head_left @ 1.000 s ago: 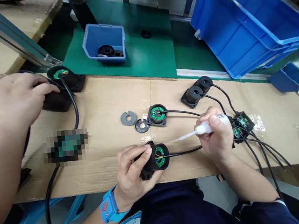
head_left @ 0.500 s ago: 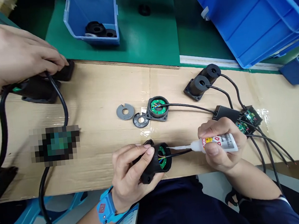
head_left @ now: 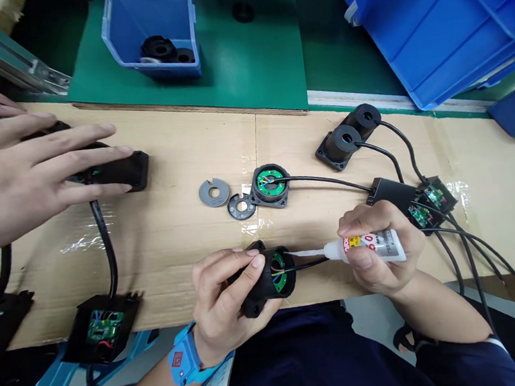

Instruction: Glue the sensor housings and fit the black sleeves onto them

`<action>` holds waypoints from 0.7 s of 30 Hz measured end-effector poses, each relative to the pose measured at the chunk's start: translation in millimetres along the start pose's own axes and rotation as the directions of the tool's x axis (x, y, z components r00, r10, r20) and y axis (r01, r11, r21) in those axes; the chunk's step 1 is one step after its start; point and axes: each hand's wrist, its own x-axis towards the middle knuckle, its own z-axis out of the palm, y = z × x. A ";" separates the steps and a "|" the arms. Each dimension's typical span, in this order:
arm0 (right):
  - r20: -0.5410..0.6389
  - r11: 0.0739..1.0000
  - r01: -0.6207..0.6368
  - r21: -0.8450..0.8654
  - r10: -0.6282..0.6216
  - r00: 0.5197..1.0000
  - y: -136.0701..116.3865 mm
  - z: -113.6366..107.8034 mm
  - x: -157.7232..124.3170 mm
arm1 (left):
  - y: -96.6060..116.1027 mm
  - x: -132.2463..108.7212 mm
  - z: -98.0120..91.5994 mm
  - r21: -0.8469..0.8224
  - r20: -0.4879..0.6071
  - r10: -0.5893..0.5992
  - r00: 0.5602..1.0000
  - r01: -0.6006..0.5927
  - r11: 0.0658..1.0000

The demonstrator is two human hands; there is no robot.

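Near the table's front edge, my left hand grips a black cylindrical housing tilted on its side, its mouth facing right. Inside the mouth show a green circuit board, coloured wires and a black cable running out to the right. My right hand is closed around a white glue bottle, whose long thin nozzle reaches the upper rim of the housing. Beyond them lie an upright housing with its board showing, a grey slotted disc and a black slotted disc.
Two capped black housings stand at the right, cabled toward black boxes with boards. A co-worker's hands are over black parts at the left; an open box with a board overhangs the front edge. Blue bins stand behind.
The co-worker's hand has moved and spread over the parts at the left, and a second one shows. The open box there has shifted toward the front edge. My hands have barely moved.
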 end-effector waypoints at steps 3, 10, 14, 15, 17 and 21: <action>0.007 1.000 0.005 -0.011 -0.005 1.000 -1.5 0.1 2.3 | 1.0 -0.6 0.6 0.013 -0.012 -0.025 1.000 0.025 1.000; 0.008 0.999 0.013 -0.032 -0.013 1.000 -2.4 0.2 4.8 | 0.8 -0.2 1.1 0.021 -0.013 -0.019 1.000 0.020 1.000; 0.010 1.000 0.008 -0.022 -0.008 1.000 -1.4 -0.9 2.9 | -0.5 -0.6 1.0 0.028 -0.007 -0.003 1.000 0.003 1.000; 0.013 1.000 0.006 -0.023 -0.005 1.000 -1.4 -1.2 2.6 | -0.6 -0.8 1.0 0.026 -0.006 -0.003 1.000 0.003 1.000; 0.017 0.999 0.007 -0.034 -0.007 1.000 -1.7 -1.6 2.8 | -0.4 -0.9 0.9 0.021 -0.006 -0.007 1.000 0.007 1.000; 0.016 0.998 0.015 -0.059 -0.014 1.000 -3.6 -1.9 4.4 | 0.7 0.1 0.2 0.024 0.000 -0.017 1.000 0.017 1.000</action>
